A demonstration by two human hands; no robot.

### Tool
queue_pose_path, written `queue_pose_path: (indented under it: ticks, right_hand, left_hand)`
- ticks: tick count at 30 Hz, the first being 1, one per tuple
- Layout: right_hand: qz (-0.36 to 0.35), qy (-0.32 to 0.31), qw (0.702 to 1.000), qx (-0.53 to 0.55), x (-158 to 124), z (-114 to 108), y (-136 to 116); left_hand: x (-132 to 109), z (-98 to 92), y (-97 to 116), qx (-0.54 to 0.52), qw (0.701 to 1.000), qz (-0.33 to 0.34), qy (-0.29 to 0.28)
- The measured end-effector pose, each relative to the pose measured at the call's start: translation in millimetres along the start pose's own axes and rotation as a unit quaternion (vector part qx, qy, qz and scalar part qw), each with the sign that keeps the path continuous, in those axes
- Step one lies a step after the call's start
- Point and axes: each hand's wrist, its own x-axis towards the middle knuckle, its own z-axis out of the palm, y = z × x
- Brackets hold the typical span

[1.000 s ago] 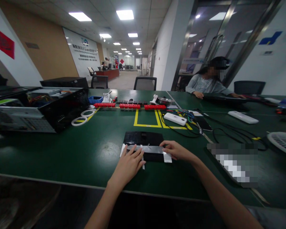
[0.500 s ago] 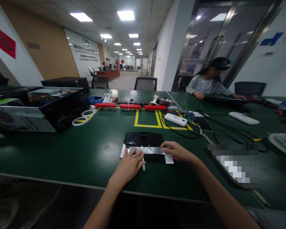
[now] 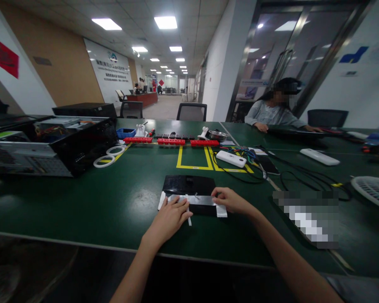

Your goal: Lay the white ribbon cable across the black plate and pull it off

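A black flat panel (image 3: 173,184) lies on the green table in front of me, with a long silver strip (image 3: 204,200) across its lower half. My left hand (image 3: 169,219) lies with fingers spread over the left part of that strip, pressing it to the panel. At the strip's right end, the thumb and fingers of my right hand (image 3: 233,200) are pinched together on it. A ribbed white strip (image 3: 221,211) hangs from below the right hand. Another white piece (image 3: 161,201) sits at the panel's left edge, and a narrow white strip (image 3: 190,220) shows beside my left fingers.
An opened computer case (image 3: 60,145) stands at the left, with two white rings (image 3: 104,161) beside it. Red racks (image 3: 171,141) line the back. Cables and a white device (image 3: 231,158) lie to the right. Across the table sits a person (image 3: 273,109).
The view has shifted very slightly. Both hands stay at the silver strip; the fingers of my right hand are a little more curled.
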Motion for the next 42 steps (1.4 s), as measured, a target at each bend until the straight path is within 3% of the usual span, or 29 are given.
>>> queue_pose_path:
  ticks: [5, 8, 11, 17, 20, 22, 25, 28, 30, 32, 36, 40, 42]
  right_hand:
    - [0.002, 0.0, 1.0, 0.016, -2, 1, -2]
    - [0.001, 0.002, 1.0, 0.014, -2, 1, -2]
    - [-0.017, -0.001, 1.0, 0.021, -1, 0, -1]
    - [-0.088, -0.002, 0.994, 0.07, -6, 0, -5]
    - [-0.111, 0.042, 0.986, 0.12, -10, -4, -10]
    - [-0.119, 0.125, 0.972, 0.16, -14, -11, -11]
    - [-0.13, 0.314, 0.913, 0.223, -20, -29, -7]
    - [-0.133, 0.505, 0.807, 0.275, -26, -48, 2]
    - [-0.117, 0.592, 0.742, 0.291, -29, -58, 10]
    - [-0.09, 0.645, 0.695, 0.304, -34, -66, 16]
    - [-0.056, 0.705, 0.629, 0.324, -46, -76, 22]
    - [-0.049, 0.743, 0.585, 0.321, -56, -82, 24]
    - [-0.049, 0.751, 0.582, 0.308, -59, -84, 25]
  left_hand:
    - [-14, -11.1, -14, -0.049, 0.997, -0.019, 0.056]
    - [-35, -14.8, -34, -0.033, 0.988, -0.076, 0.13]
    - [-58, -7.7, -58, -0.003, 0.98, -0.114, 0.162]
    - [-74, 10.0, -76, 0.019, 0.98, -0.125, 0.152]
    - [-73, 10.0, -73, 0.027, 0.981, -0.122, 0.15]
    - [-73, 9.0, -72, 0.027, 0.981, -0.121, 0.149]
    - [-74, 8.3, -71, 0.024, 0.981, -0.123, 0.149]
    - [-75, 8.3, -71, 0.023, 0.981, -0.126, 0.148]
    - [-75, 8.4, -71, 0.024, 0.981, -0.126, 0.146]
    - [-74, 8.4, -70, 0.026, 0.981, -0.127, 0.145]
    - [-74, 8.5, -70, 0.028, 0.981, -0.124, 0.148]
    - [-74, 8.9, -71, 0.029, 0.98, -0.121, 0.154]
    - [-74, 9.2, -71, 0.03, 0.98, -0.121, 0.154]
